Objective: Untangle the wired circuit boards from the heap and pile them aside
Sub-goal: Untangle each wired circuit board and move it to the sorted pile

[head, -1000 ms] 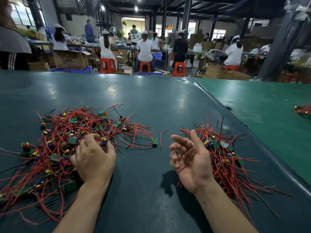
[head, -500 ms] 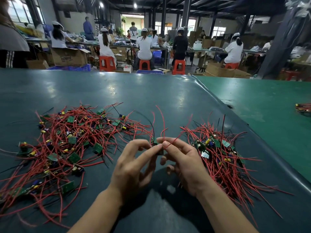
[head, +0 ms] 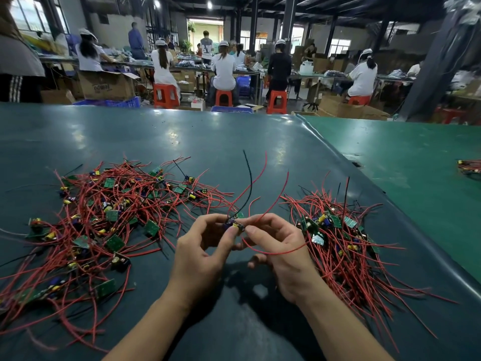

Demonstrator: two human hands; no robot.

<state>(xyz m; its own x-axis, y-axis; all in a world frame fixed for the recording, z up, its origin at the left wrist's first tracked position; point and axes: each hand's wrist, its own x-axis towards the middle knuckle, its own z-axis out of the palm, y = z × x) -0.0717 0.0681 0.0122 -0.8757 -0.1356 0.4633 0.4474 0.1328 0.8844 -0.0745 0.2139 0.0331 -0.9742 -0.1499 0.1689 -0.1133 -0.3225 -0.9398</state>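
Observation:
A wide tangled heap (head: 99, 220) of small green circuit boards with red and black wires covers the left of the dark table (head: 234, 142). A tighter pile of boards (head: 338, 238) lies on the right. Between them, both hands hold one wired circuit board (head: 235, 225) just above the table. My left hand (head: 205, 246) pinches the board with thumb and forefinger. My right hand (head: 276, 243) pinches its red wire beside the board. The board's red and black wires arc upward and one red wire loops over my right hand.
A lighter green table (head: 406, 162) adjoins on the right, with another small bunch of wired parts (head: 469, 168) at its far right edge. Beyond the table, several workers sit on red stools (head: 223, 97) among cardboard boxes.
My left hand left the heap with one board and came to the middle. My right hand closed in and took hold of its wire. The board's wires now stand higher.

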